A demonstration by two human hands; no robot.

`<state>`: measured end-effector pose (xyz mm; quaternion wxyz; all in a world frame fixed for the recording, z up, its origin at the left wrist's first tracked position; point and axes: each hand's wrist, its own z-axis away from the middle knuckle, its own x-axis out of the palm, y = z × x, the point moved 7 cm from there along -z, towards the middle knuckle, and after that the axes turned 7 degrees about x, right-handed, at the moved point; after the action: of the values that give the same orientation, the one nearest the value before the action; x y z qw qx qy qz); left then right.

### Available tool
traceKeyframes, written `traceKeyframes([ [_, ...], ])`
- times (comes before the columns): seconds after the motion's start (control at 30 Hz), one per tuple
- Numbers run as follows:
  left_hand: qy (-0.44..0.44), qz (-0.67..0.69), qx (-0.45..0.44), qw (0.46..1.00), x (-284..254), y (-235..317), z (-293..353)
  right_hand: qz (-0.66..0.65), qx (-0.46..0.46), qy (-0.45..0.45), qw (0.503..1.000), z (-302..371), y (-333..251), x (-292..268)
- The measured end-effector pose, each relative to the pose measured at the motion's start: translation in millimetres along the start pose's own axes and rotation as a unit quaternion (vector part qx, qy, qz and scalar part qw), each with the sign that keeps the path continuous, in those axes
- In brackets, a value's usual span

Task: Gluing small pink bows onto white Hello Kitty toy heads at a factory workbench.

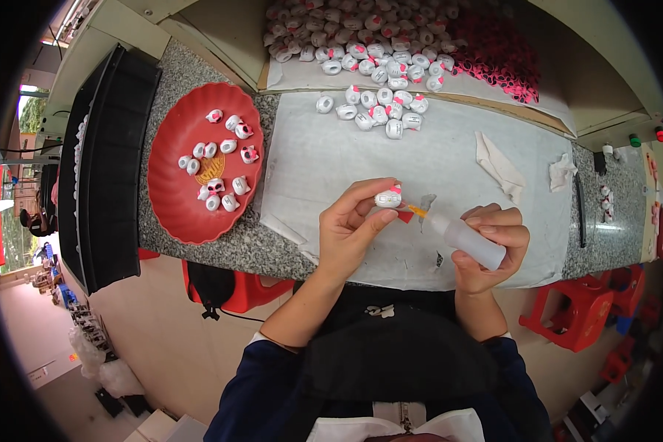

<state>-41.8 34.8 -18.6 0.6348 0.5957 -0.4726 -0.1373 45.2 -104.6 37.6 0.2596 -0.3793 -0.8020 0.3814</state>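
Observation:
Between the thumb and fingers of my left hand [352, 230] is a small white figurine head [388, 198] with a pink bow. My right hand [495, 247] is wrapped round a translucent white squeeze bottle [473, 241], tilted so its thin orange-yellow nozzle [418, 211] points left at the head. Whether the tip touches the head is hard to tell. A small red piece [405, 216] shows just below the nozzle. Both hands are above the white paper sheet [309, 166] on the bench.
To the left, a red scalloped tray [166, 188] holds several white heads. More heads [394, 110] lie on the sheet's far part, below a shelf heaped with heads and pink-and-black pieces [501, 62]. Crumpled tissue [499, 168] lies at right. A black bin [114, 169] stands far left.

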Motion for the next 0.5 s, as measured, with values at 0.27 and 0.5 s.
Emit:
traceKeyframes([
  [0.27,0.004,0.015,-0.014,1.0,1.8,-1.1,-0.2,0.0,-0.02,-0.033,0.999,2.2,-1.2,3.2],
  [0.5,-0.007,0.022,-0.015,1.0,2.0,-1.9,-0.3,-0.002,-0.03,-0.045,0.999,2.4,-2.5,5.8],
])
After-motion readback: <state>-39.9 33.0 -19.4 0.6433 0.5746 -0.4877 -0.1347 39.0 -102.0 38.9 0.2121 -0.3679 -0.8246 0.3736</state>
